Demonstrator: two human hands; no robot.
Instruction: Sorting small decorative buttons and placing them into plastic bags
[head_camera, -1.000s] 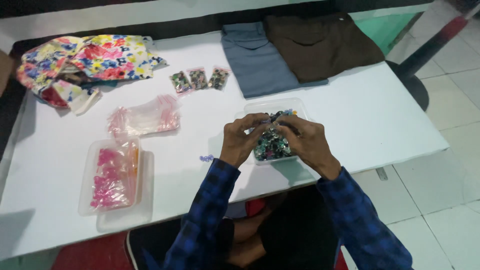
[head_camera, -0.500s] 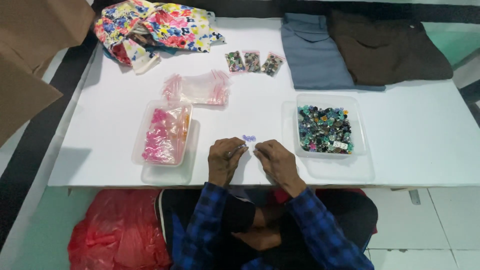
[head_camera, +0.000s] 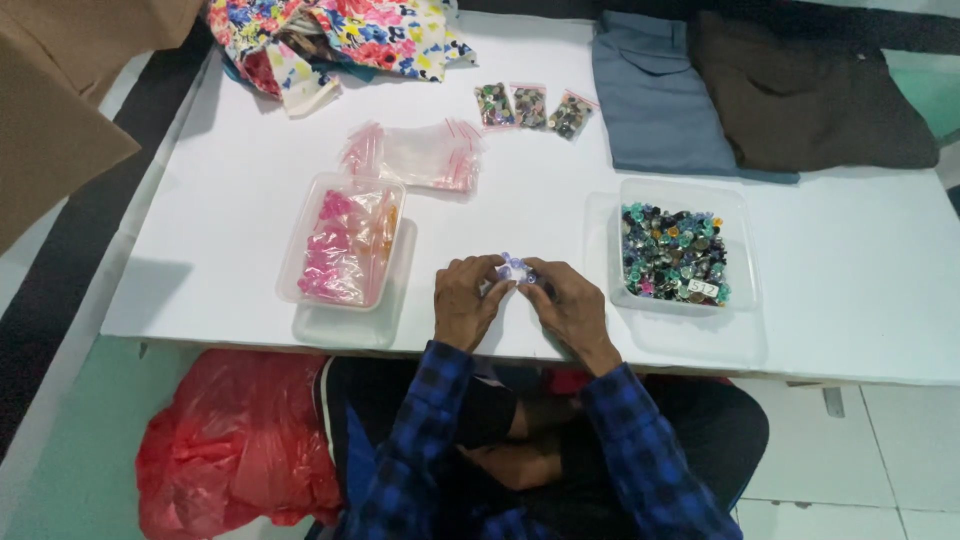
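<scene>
left hand: at the near edge of the white counter, fingertips pinched on one side of a small bag of beads.
right hand: mirrors it, fingertips pinched on the other side of the bag. Both hands meet at the bag, knuckles up.
small bag of beads: tiny clear pouch with bluish-purple bits inside, held just above the counter between the two tubs. Mostly hidden by fingers.
handling: looks very light, thin soft plastic, likely slippery; contents are small and loose, so they would scatter if the mouth gapes. Best held at the top strip with fingertips from both sides, mouth up.
tub of mixed beads: clear, just right of the hands, full of green, black and blue pieces.
tub of pink bags: clear, left of the hands, sits on its lid.
empty bags: loose heap behind the pink tub.
filled bags: three in a row, far side.
cloth: floral fabric far left; grey trousers and brown trousers far right.
red plastic bag: on the floor, under the counter edge.
</scene>
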